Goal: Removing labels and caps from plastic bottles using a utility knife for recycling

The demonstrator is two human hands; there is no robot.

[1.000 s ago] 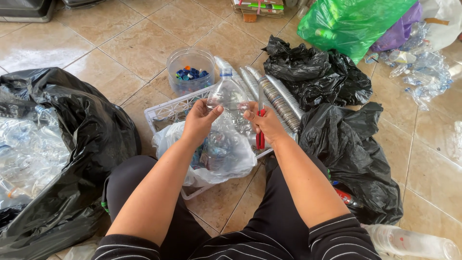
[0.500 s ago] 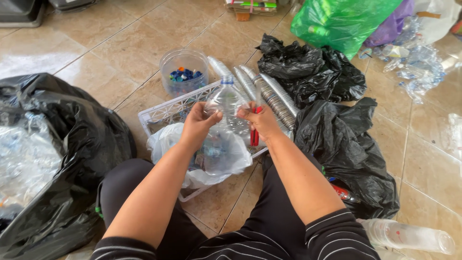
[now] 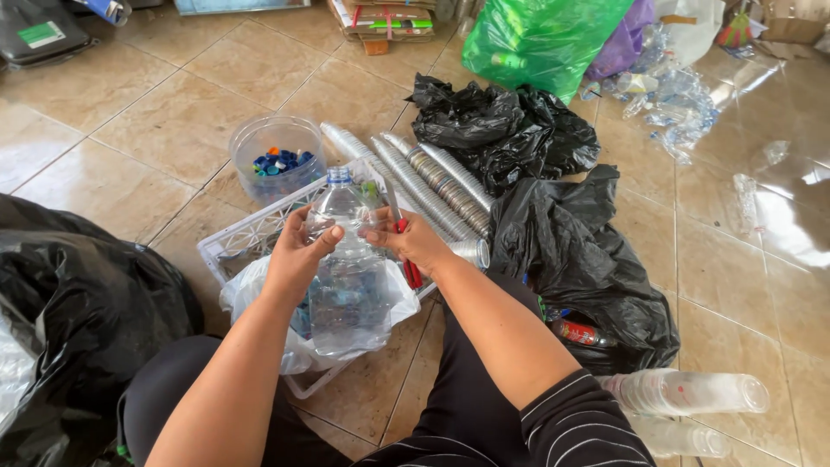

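clear plastic bottle (image 3: 339, 227) upright between hands: left hand (image 3: 298, 255) gripping it, right hand (image 3: 413, 242) clutching red-handled knife (image 3: 403, 245).

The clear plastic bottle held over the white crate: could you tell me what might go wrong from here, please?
1. The right hand holds a red-handled cutter with its blade up beside the clear bottle, close to the left hand; a slip on the smooth plastic might nick its fingers.
2. The bottle hangs above the white crate and its clear bag; if it is dropped, it could roll onto the tiles.
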